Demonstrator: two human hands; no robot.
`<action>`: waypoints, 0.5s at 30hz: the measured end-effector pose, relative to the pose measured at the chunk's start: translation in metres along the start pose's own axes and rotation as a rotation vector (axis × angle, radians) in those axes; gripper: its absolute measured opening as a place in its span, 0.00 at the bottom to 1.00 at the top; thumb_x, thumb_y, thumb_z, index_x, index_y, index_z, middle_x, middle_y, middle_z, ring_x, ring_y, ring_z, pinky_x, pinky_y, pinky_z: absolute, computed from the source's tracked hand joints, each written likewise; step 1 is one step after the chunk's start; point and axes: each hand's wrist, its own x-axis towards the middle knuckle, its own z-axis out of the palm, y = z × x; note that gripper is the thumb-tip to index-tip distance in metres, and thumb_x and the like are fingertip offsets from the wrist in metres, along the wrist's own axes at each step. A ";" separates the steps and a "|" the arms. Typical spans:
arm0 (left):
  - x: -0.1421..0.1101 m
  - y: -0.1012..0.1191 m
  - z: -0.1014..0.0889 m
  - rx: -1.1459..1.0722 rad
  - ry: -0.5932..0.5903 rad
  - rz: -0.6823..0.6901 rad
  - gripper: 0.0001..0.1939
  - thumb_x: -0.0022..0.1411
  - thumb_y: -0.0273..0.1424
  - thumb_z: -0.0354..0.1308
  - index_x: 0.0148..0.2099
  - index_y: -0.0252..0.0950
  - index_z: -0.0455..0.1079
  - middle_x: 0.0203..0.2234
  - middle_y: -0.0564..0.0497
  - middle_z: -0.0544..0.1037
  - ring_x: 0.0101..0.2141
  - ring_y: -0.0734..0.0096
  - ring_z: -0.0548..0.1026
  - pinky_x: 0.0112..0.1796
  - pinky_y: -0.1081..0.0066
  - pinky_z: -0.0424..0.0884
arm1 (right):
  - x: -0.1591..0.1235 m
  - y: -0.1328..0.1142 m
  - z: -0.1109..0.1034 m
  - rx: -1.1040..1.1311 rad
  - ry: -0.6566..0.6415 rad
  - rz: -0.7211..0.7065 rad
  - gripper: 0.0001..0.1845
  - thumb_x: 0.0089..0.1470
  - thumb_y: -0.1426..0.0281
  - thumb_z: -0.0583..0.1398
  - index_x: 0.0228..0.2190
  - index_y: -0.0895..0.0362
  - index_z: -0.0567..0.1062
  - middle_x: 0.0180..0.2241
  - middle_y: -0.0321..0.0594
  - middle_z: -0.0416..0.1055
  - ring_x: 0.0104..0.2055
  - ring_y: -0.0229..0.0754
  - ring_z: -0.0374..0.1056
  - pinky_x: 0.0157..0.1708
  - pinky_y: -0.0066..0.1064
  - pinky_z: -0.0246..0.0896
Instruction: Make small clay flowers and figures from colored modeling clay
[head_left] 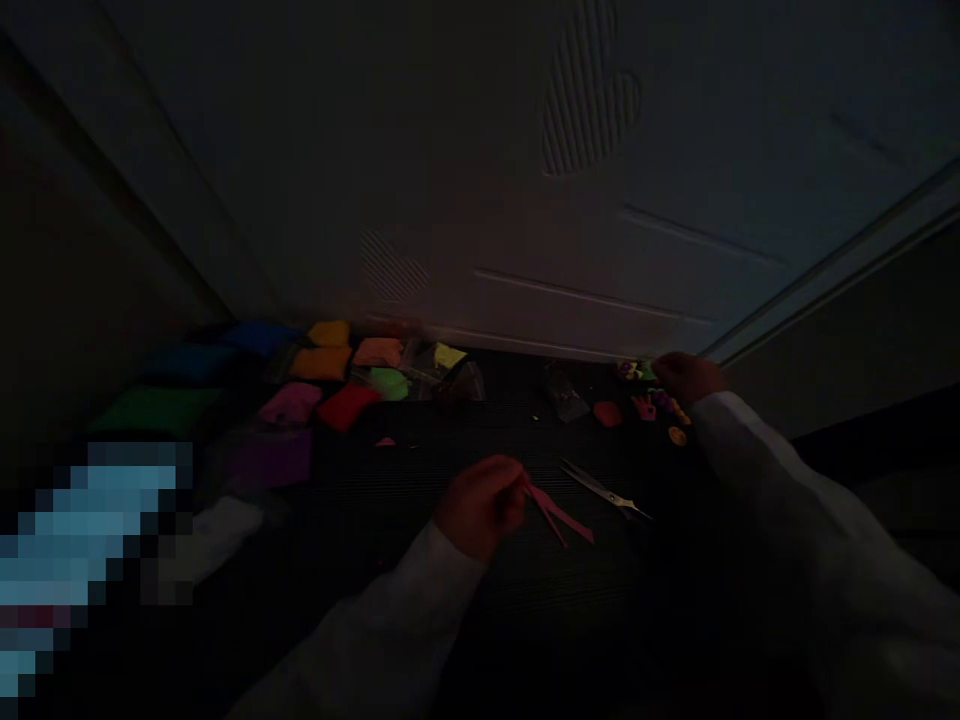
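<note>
The scene is very dark. My left hand [486, 505] is closed in a pinch over the middle of the dark table, holding one end of a pink strip [559, 515]. Two narrow tails of the strip spread from my fingers toward the lower right. Just right of it lie scissors [609, 495] with slightly parted blades. My right hand [686, 375] reaches to the far right by the wall, fingers curled beside a small green and yellow piece [634, 370]. What those fingers hold, if anything, is too dark to make out.
Several colourful soft packets, among them a red one [349, 405] and a purple one [270, 458], crowd the left. A clear bag [564, 393], a red lump [607, 413] and small shaped pieces [667, 405] sit along the wall [525, 220]. A bright pixelated patch covers the lower left.
</note>
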 end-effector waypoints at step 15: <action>-0.022 0.061 -0.024 0.198 0.262 0.685 0.04 0.51 0.32 0.53 0.28 0.36 0.63 0.06 0.63 0.53 0.08 0.83 0.50 0.12 0.79 0.47 | -0.228 -0.038 0.037 0.637 0.158 0.173 0.11 0.47 0.59 0.50 0.30 0.47 0.70 0.34 0.42 0.70 0.39 0.48 0.66 0.39 0.38 0.60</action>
